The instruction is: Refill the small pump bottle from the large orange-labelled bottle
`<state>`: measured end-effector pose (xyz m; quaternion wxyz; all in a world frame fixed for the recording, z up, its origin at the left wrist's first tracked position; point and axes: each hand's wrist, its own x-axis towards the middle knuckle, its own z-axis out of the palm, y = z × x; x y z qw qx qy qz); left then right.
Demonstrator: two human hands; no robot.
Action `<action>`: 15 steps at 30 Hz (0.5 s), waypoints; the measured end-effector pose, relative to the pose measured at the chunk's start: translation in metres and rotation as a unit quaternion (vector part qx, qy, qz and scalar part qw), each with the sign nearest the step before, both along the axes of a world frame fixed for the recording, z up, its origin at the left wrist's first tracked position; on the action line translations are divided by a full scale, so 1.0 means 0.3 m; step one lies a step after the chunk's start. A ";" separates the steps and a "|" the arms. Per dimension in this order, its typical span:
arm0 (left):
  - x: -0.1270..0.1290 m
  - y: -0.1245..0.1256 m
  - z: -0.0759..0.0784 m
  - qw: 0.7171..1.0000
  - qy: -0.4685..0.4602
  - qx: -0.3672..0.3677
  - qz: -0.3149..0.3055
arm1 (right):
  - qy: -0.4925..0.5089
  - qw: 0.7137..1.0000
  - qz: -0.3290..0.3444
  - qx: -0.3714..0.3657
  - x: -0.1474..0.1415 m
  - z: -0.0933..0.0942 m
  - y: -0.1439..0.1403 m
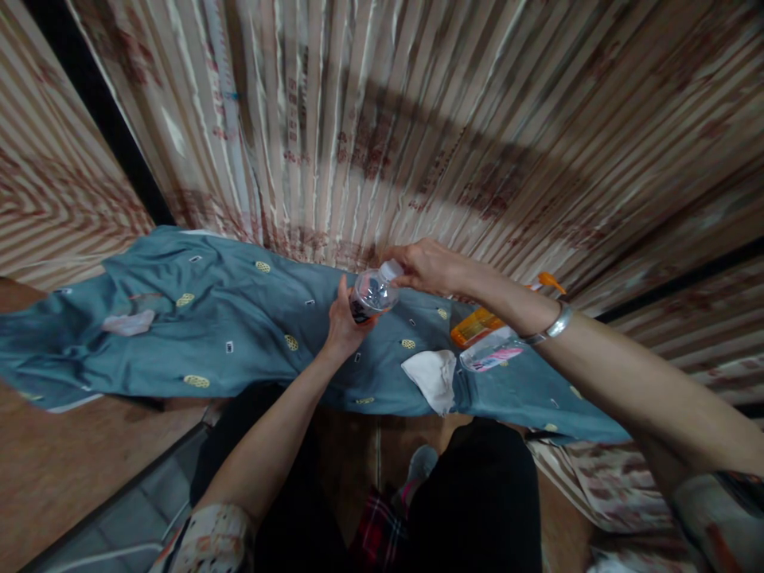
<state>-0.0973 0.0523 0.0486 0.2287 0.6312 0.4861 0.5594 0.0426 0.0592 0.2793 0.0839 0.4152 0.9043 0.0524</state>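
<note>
A clear plastic bottle [374, 294] with a dark label low on its side stands or is held above the teal cloth [239, 318], tilted toward me. My left hand [346, 325] is wrapped round its body. At the top, the fingers of my right hand [428, 267] grip a white cap [391, 270]; whether the cap is still joined to the neck I cannot tell. Under my right forearm lie an orange pump bottle [476, 326] and a clear bottle with a pink label [490, 354]. A folded white cloth [434, 378] rests nearer to me.
Toward the left of the teal cloth lies a pale, partly see-through item [128, 321]. A pleated, patterned curtain [370, 143] hangs just behind the cloth-covered surface. Dark posts [104, 103] stand at the sides. My knees [477, 493] are close to the front edge.
</note>
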 end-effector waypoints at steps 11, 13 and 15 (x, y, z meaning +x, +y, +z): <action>-0.005 -0.005 0.014 1.000 -0.002 0.005 -0.009 | 0.005 0.999 0.046 -0.006 0.022 0.010 -0.008; -0.005 -0.006 0.016 1.000 -0.004 0.006 -0.007 | 0.002 0.999 0.050 -0.008 0.020 0.008 -0.007; -0.004 -0.007 0.017 1.000 -0.003 0.005 -0.005 | -0.002 0.999 0.050 -0.008 0.015 0.005 -0.007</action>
